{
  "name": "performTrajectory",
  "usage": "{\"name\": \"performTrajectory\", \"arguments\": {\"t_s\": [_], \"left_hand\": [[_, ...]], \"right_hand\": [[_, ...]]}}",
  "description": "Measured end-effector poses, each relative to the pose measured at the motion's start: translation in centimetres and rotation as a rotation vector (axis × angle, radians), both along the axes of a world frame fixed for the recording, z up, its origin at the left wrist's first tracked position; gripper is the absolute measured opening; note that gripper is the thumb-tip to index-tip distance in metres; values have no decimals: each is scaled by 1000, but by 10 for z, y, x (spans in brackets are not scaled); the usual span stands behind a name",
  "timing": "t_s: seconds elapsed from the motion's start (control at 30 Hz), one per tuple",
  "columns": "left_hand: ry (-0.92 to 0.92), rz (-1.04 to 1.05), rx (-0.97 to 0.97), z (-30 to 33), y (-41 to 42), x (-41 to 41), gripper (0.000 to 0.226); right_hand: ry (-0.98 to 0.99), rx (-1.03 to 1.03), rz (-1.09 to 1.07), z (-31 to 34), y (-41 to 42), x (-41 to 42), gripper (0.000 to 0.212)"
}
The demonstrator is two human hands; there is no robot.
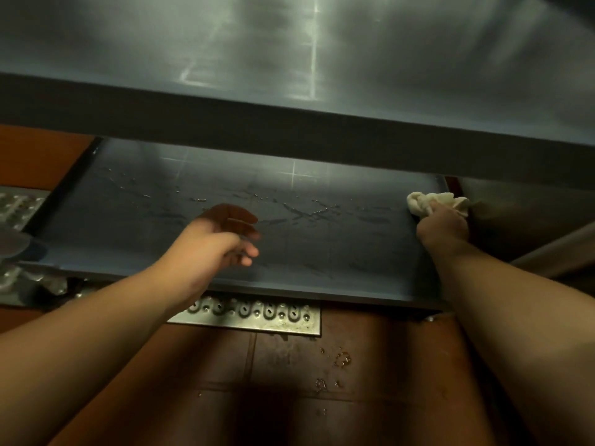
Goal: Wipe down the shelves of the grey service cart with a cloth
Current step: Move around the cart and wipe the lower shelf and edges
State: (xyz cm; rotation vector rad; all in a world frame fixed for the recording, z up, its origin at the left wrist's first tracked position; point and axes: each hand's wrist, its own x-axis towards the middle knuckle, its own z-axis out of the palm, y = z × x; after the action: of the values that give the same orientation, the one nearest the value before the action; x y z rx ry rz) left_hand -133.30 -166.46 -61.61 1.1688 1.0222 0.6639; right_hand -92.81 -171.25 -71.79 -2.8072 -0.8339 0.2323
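Observation:
The grey service cart fills the view from above: its top shelf point(289, 53) is nearest the camera, and a lower shelf point(161, 220) shows below it, streaked with water drops. My right hand point(442, 225) is closed around a crumpled white cloth point(428, 202) and presses it on the lower shelf's right edge. Over the middle of that shelf hovers my left hand point(222, 239), holding nothing, fingers loosely spread and curled.
A metal floor drain grate point(257, 313) lies under the cart's front edge. Brown floor tiles point(289, 365) carry a few water drops. Shiny blurred objects sit at the far left point(16, 214). A steel surface stands at the right point(531, 214).

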Motion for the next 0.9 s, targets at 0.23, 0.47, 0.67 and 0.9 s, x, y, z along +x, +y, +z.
{"name": "performTrajectory", "arguments": {"t_s": [0.23,0.47,0.67,0.9], "left_hand": [[-29,7,-33,-5,19,-46,40],[-65,34,-40,-2,41,-104,40],[-112,114,-40,-4,62,-148,39],[-167,203,-71,-15,74,-194,41]], "right_hand": [[-8,-142,92,12,32,-45,49],[100,-185,151,8,74,-108,65],[50,-252,175,20,108,-167,71],[-81,-276,273,14,144,-241,53]]}}
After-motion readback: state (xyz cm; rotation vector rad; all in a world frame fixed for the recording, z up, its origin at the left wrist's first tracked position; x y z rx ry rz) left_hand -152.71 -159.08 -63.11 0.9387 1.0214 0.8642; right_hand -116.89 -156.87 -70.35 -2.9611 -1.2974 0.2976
